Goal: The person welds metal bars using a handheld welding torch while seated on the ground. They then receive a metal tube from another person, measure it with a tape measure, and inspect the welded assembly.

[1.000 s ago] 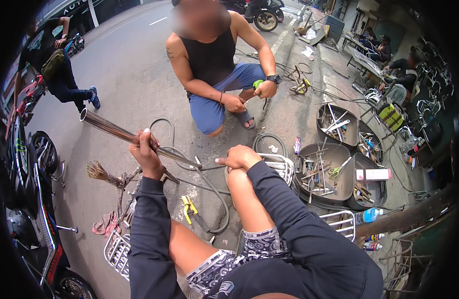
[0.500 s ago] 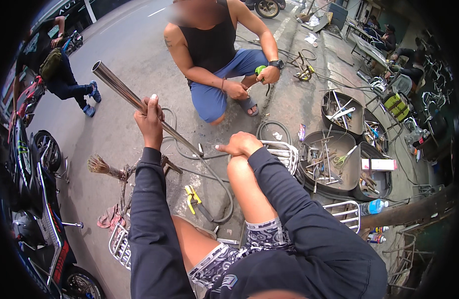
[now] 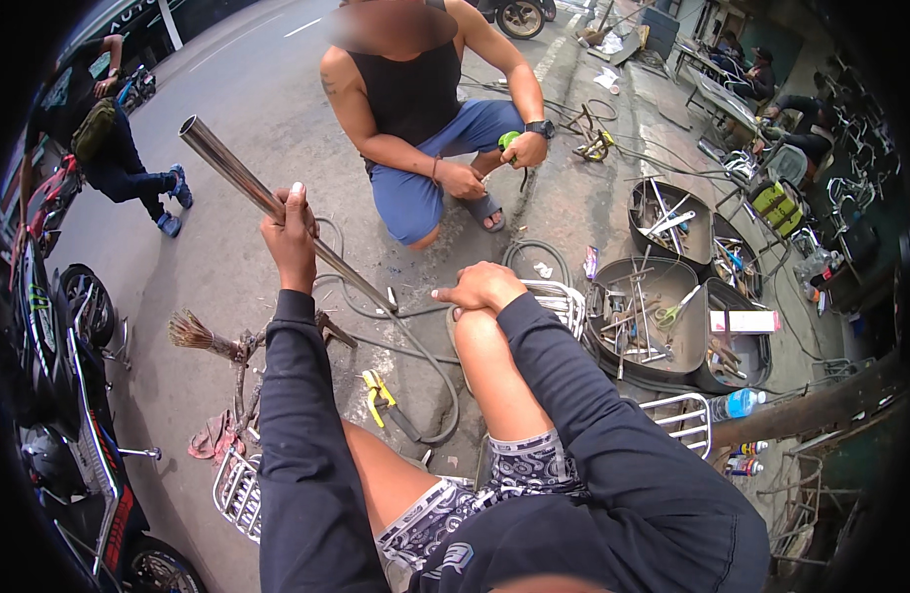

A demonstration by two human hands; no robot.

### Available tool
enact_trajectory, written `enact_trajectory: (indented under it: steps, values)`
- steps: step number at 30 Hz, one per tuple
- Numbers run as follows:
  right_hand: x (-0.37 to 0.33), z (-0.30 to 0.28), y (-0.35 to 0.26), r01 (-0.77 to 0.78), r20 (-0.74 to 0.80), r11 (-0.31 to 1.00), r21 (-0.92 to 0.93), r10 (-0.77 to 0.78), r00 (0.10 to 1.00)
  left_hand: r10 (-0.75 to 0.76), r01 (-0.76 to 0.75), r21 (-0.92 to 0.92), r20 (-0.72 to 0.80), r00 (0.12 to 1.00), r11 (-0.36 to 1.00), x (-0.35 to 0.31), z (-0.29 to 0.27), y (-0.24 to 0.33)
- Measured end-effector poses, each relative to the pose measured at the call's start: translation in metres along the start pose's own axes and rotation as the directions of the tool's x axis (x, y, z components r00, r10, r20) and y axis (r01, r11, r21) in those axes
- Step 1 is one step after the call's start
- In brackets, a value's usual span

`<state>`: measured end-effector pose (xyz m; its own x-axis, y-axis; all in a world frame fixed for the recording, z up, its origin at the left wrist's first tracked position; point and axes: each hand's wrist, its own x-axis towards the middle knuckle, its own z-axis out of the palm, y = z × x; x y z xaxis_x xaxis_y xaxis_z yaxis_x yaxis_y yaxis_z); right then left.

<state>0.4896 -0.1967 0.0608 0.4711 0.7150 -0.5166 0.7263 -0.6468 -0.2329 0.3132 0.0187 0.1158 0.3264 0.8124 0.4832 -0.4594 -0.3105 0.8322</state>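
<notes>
My left hand point(image 3: 292, 243) is wrapped round a shiny metal pipe point(image 3: 232, 168), thumb laid along it. The pipe slants from the upper left down to the right, its hollow end farthest from me. On my bent right knee rests my right hand point(image 3: 479, 287), holding nothing, with one digit stretched out to the left and the other fingers partly hidden. Below the pipe's lower end lies a yellow clamp point(image 3: 378, 393) joined to a thick grey cable point(image 3: 445, 425) on the ground.
Facing me, a person point(image 3: 410, 109) crouches with a green object point(image 3: 509, 140) in one hand. Black bins point(image 3: 645, 368) of tools stand to the right, beside a metal rack point(image 3: 556, 304). A brush point(image 3: 203, 334) lies left, near parked motorcycles point(image 3: 99, 425). Another person point(image 3: 109, 128) stands farther back.
The view has shifted slightly. My left hand still grips the pipe at nearly the same slant, and my right hand stays on the knee. The crouching person keeps the same pose.
</notes>
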Motion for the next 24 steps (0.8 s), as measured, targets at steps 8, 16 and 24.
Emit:
enact_trajectory:
  steps: [8,16,24]
  values:
    - [0.005,0.003,0.001,-0.003,0.000,1.000,-0.024,0.003,1.000,-0.009,0.009,0.009,-0.009,1.000,1.000,-0.002,0.000,0.001]
    - [-0.020,-0.020,-0.010,0.638,-0.531,0.759,0.126,-0.492,0.690,0.007,-0.005,0.031,-0.048,0.999,1.000,0.004,-0.007,-0.004]
    - [-0.093,-0.127,-0.061,0.945,-0.844,0.244,-0.217,-0.534,-0.056,0.021,-0.021,0.003,-0.085,0.996,1.000,0.008,-0.016,-0.004]
